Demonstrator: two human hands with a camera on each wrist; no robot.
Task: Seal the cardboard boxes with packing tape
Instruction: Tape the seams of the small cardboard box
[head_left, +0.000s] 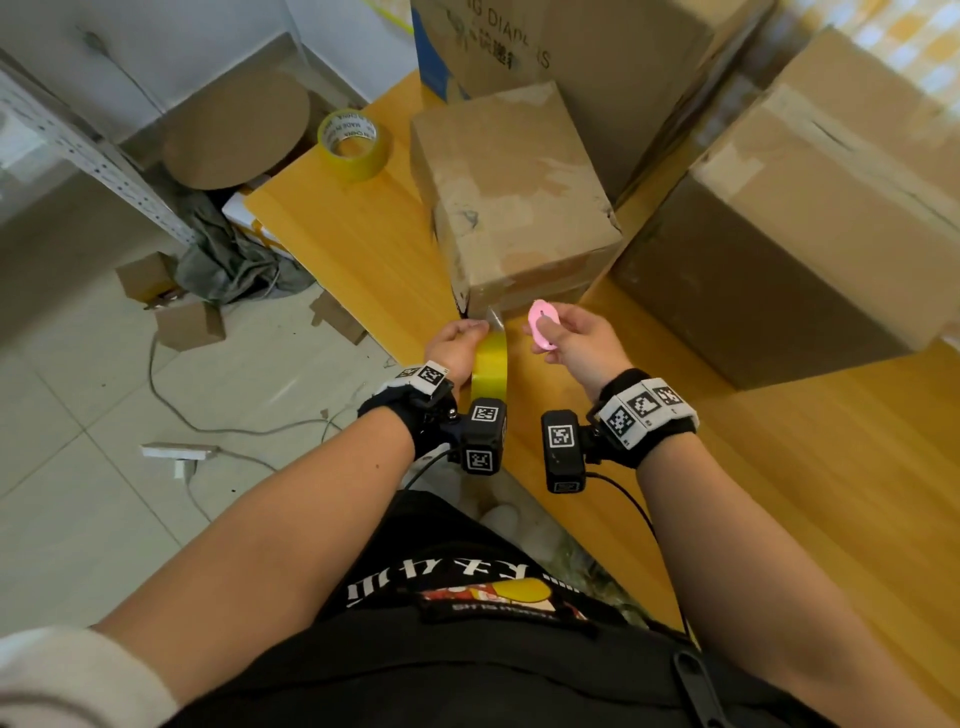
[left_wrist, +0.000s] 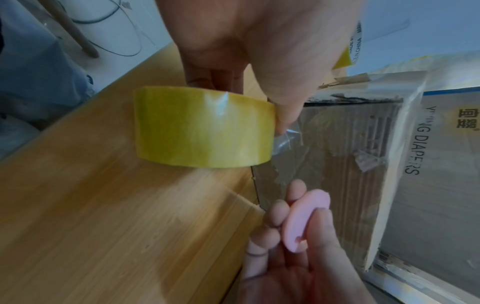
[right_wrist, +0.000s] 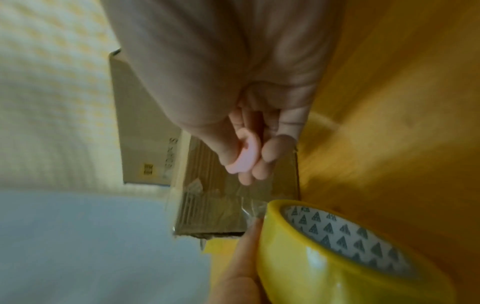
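Note:
My left hand (head_left: 457, 340) grips a yellow roll of packing tape (head_left: 490, 364) just in front of the small cardboard box (head_left: 514, 197) on the wooden table (head_left: 353, 249). A clear strip of tape (head_left: 496, 317) runs from the roll up to the box's near face. The thumb (left_wrist: 285, 115) presses on the roll's edge where the strip (left_wrist: 288, 142) leaves the roll (left_wrist: 202, 129). My right hand (head_left: 571, 338) pinches a small pink oval cutter (head_left: 543, 322) close to the strip's right. In the right wrist view the cutter (right_wrist: 246, 158) hangs above the roll (right_wrist: 337, 257).
A second yellow tape roll (head_left: 354, 143) lies at the table's far left. A large diaper carton (head_left: 561, 47) stands behind the small box and another big taped box (head_left: 810, 218) at the right. Cardboard scraps (head_left: 189, 325) and cables litter the tiled floor at the left.

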